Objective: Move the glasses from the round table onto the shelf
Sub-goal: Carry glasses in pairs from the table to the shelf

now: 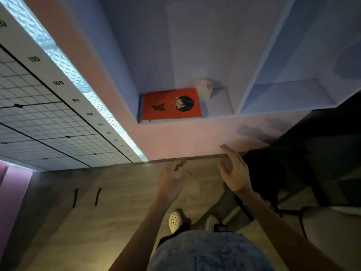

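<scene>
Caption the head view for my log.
At the shelf with an orange book and a pale cup, left hand and right hand hover raised.

The shelf [220, 103] holds a red book [172, 104] with a pale cup [204, 90] beside it.

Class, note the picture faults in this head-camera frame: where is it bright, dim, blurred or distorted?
Head view: glass-block strip glares; floor lies dim; left hand and right hand are motion-blurred; the pale object beside the orange book is soft; the wide lens splays the wall lines.
</scene>
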